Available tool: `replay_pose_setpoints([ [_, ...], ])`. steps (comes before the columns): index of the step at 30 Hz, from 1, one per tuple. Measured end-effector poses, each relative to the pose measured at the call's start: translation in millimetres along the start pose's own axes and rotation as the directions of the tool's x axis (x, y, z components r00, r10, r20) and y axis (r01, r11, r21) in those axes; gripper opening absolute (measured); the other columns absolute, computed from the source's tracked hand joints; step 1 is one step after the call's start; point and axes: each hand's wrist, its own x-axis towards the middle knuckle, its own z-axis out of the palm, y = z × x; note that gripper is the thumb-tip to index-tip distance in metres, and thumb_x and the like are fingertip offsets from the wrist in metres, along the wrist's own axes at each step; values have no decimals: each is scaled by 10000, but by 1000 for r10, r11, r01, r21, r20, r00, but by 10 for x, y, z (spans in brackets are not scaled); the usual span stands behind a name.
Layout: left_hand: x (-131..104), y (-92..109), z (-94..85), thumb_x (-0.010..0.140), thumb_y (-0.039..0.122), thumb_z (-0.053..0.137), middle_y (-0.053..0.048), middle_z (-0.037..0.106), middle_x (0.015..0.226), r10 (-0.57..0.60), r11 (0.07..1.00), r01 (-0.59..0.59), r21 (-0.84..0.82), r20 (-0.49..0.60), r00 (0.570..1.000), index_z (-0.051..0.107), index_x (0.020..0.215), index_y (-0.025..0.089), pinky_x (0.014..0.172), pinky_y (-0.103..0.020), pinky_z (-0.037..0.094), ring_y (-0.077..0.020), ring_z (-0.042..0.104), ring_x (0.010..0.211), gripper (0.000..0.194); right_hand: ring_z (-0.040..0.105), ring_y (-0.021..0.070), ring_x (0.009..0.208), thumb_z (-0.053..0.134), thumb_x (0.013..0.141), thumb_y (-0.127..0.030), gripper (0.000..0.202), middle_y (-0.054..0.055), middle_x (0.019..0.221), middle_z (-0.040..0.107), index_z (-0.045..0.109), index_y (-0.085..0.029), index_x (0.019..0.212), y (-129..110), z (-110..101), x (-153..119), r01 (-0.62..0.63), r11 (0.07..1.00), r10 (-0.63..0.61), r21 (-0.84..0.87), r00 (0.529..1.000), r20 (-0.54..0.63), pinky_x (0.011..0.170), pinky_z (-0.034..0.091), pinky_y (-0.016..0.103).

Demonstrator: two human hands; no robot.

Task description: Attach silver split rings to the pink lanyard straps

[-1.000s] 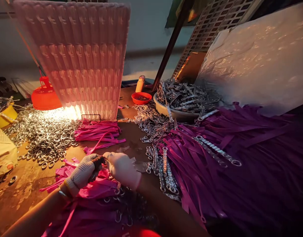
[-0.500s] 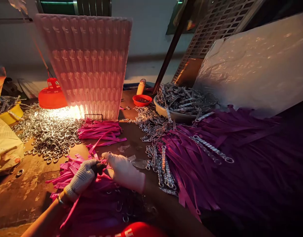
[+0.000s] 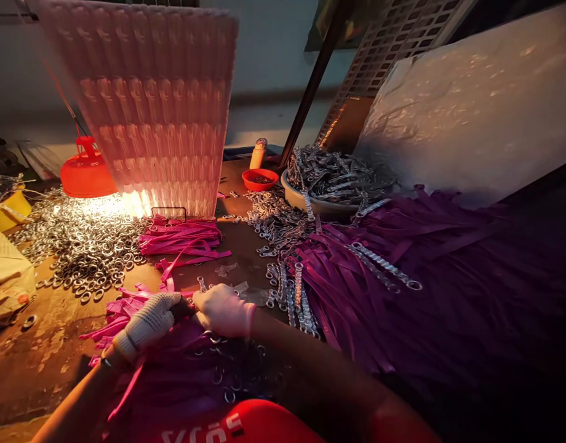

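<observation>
My left hand (image 3: 149, 323), in a white dotted glove with darkened fingertips, is closed on a pink strap (image 3: 187, 293) that shows at its fingertips. Close against it, my right hand (image 3: 224, 309), in a plain pale glove, is pinched shut. A short metal chain piece (image 3: 202, 283) sticks up just beyond the right fingers; the grip itself is hidden. Below both hands lies a heap of pink straps (image 3: 172, 375), some with metal rings (image 3: 230, 395) at their ends. More loose straps (image 3: 119, 317) stick out left of my left hand.
A red lamp (image 3: 88, 175) lights a pile of metal rings (image 3: 89, 246). Behind a bundle of pink straps (image 3: 181, 240) stands a ribbed translucent panel (image 3: 154, 111). At right are a basin (image 3: 320, 209) heaped with metal chains, a red bowl (image 3: 259, 179) and a large purple strap pile (image 3: 403, 289).
The view has tipped down and shifted slightly right. The hands stay close together, and the chain piece now shows above my right fingers.
</observation>
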Motion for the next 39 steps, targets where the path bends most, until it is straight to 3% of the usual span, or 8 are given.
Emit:
replay_pose_setpoints([
  [6, -96, -138, -464, 709, 220, 743, -55, 715, 763, -72, 993, 48, -105, -242, 968, 777, 904, 183, 579, -220, 469, -167, 605, 666, 201, 685, 173, 799, 520, 938, -555, 380, 22, 896, 752, 729, -240, 975, 824, -7, -58, -139, 954, 126, 267, 990, 62, 659, 434, 227],
  [8, -152, -104, -429, 784, 272, 708, -10, 617, 595, -205, 928, 108, -358, -246, 947, 753, 987, 157, 439, -183, 369, -105, 479, 473, 238, 666, 140, 921, 494, 973, -469, 307, -2, 1028, 740, 709, -280, 1084, 1297, 13, -59, -425, 891, 436, 162, 899, -40, 774, 438, 201],
  [11, -157, 51, -264, 922, 287, 564, 34, 470, 503, -435, 559, 216, -801, -61, 899, 708, 964, 98, 337, -146, 204, -36, 246, 352, 241, 626, 225, 1060, 500, 941, -216, 309, 167, 1138, 696, 677, -136, 1182, 1875, 122, -40, -627, 778, 628, 37, 775, -79, 872, 426, 290],
  [14, -71, 213, -126, 972, 184, 452, -54, 582, 684, -496, 143, 184, -973, 90, 863, 675, 969, 62, 346, -120, 265, -27, 344, 406, 254, 609, 275, 1082, 482, 910, -136, 308, 217, 1105, 688, 700, -107, 1126, 2150, 298, -15, -674, 738, 670, -47, 739, -78, 874, 425, 339],
  [17, 8, 267, -39, 981, 164, 412, -88, 593, 735, -477, -9, 170, -985, 153, 865, 663, 979, 33, 366, -123, 333, -45, 434, 456, 283, 610, 291, 1068, 464, 933, -181, 306, 204, 1068, 692, 707, -124, 1111, 2220, 458, -11, -678, 730, 672, -92, 736, -87, 858, 427, 354],
  [26, -9, 199, 222, 804, 15, 530, -45, 602, 716, -442, 17, 157, -987, 133, 887, 640, 1029, 61, 361, -119, 330, -42, 474, 446, 255, 609, 214, 1061, 535, 895, -167, 355, 122, 1200, 663, 662, -198, 1226, 2351, 579, -31, -596, 801, 595, -52, 803, -45, 846, 402, 273],
  [31, -118, 212, 279, 788, 85, 624, -34, 635, 751, -398, 207, 126, -970, 34, 917, 617, 966, 102, 342, -115, 258, -33, 471, 443, 179, 646, 215, 900, 589, 823, -172, 167, 99, 941, 718, 726, -161, 917, 2293, 479, 5, -621, 782, 624, 62, 780, -49, 746, 423, 271],
  [39, -237, 220, 261, 779, 456, 709, 45, 476, 530, -307, 583, 103, -806, -101, 946, 532, 688, 159, 328, -173, 197, -38, 324, 361, 357, 652, 169, 799, 411, 966, -360, 327, 28, 902, 709, 632, -203, 1151, 978, 279, 70, -293, 843, 411, 451, 892, -188, 734, 493, 261],
])
